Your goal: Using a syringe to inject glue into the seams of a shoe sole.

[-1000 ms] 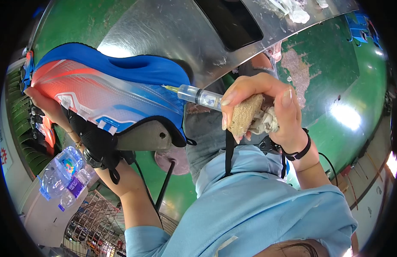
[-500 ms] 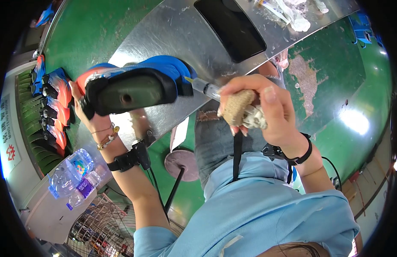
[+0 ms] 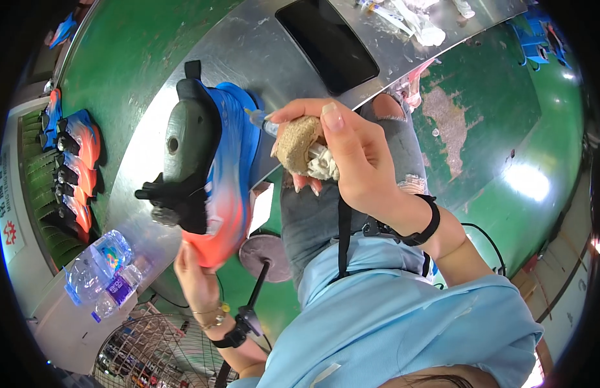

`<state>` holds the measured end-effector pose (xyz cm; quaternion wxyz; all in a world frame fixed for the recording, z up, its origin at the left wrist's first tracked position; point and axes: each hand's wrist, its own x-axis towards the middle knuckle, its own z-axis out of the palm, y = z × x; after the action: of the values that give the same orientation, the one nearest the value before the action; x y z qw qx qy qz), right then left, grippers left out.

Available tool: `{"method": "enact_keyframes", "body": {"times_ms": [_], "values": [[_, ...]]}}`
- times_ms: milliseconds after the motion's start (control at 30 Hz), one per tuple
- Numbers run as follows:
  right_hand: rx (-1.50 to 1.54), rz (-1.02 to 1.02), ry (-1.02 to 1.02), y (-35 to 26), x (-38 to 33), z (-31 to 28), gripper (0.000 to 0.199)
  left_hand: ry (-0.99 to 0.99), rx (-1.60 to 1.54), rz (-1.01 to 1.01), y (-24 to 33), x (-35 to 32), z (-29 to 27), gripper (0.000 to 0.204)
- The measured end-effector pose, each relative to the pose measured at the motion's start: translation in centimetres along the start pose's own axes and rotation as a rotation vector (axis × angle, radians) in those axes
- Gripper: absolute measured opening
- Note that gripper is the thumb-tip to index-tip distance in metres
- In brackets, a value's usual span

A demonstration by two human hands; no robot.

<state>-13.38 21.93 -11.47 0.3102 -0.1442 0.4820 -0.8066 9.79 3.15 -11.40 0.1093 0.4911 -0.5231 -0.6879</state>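
A blue-to-orange sneaker (image 3: 230,171) with a dark last (image 3: 182,132) in its opening is tilted on its side at the metal table. My left hand (image 3: 198,279) grips its orange end, fingers partly hidden behind it. In my right hand (image 3: 352,145) is a syringe (image 3: 264,121), along with a tan spongy block (image 3: 299,143) and crumpled white material (image 3: 322,161). The syringe's yellowish tip points at the shoe's blue side, very close to it; whether they touch I cannot tell. Black material hangs off the last near the orange end.
A black phone (image 3: 329,45) lies on the metal table (image 3: 238,55), with white wrappings (image 3: 419,22) beyond it. Several similar shoes (image 3: 79,152) stand on a rack at left. Plastic bottles (image 3: 109,271) sit at lower left, above a wire fan guard (image 3: 151,352).
The sneaker has turned, its orange end swinging down toward me. My left hand has moved down and right with it. My right hand has shifted left and slightly up with the syringe.
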Motion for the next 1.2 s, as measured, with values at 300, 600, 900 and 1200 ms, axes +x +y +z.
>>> {"method": "enact_keyframes", "body": {"times_ms": [300, 600, 900, 1200], "values": [[0.007, 0.038, 0.038, -0.7, -1.3, 1.2, 0.042, -0.296, -0.210, -0.057, -4.7, -1.9, 4.9, 0.053], [0.004, 0.133, -0.001, -2.9, -3.0, 1.2, 0.046, -0.398, -0.459, -0.085, -5.2, -1.8, 6.7, 0.048], [-0.100, 0.293, -0.043, -6.2, -5.9, 1.0, 0.045, -0.515, -0.666, -0.113, -6.3, -1.7, 8.6, 0.064], [-0.184, 0.103, -0.034, -8.5, -8.4, 0.0, 0.061, -0.720, -0.820, -0.280, -7.5, 0.2, 14.9, 0.081]]}}
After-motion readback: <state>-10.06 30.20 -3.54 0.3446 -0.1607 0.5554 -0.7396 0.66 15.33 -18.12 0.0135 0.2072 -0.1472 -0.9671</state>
